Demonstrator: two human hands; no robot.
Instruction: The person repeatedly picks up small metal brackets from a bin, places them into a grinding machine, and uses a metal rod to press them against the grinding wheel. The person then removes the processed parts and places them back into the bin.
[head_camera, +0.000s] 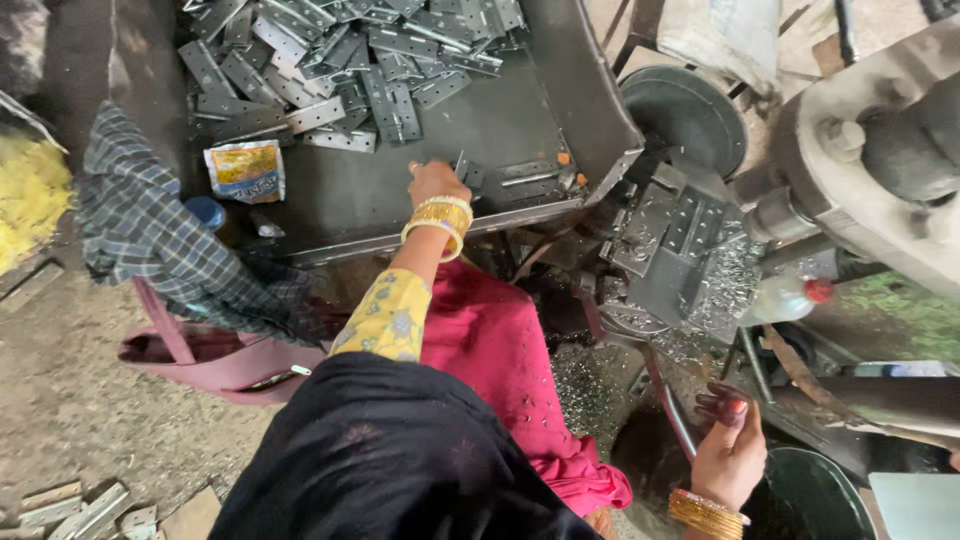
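The left hand (436, 183) reaches into the metal tray (590, 100), its grip narrow, fingertips pinched on or just at a small flat metal plate (463, 168) lying on the tray floor near the front rim; whether the plate is already lifted cannot be told. The right hand (728, 452) hangs low beside the machine, fingers loosely curled, and its grip seems to hold nothing, though part of it is hidden.

The plates look thin and sharp-edged, so a bare fingertip sliding along one could be cut. The bangles (440, 222) on the left wrist sit close to the tray rim and could catch on it. Metal shavings (735, 275) lie heaped around the press block (675, 245), and the pink cloth (500, 350) over the lap hangs near it; loose fabric or a hand straying there could snag.

The tray holds a big pile of perforated plates (340, 65) at its far end, a few stray ones near the hand, and a small yellow packet (245, 170). A pink bag (215, 362) lies open on the floor to the left. A dark bucket (815, 495) stands at lower right; its contents cannot be seen. A plastic bottle with a red cap (790, 297) lies by the machine.
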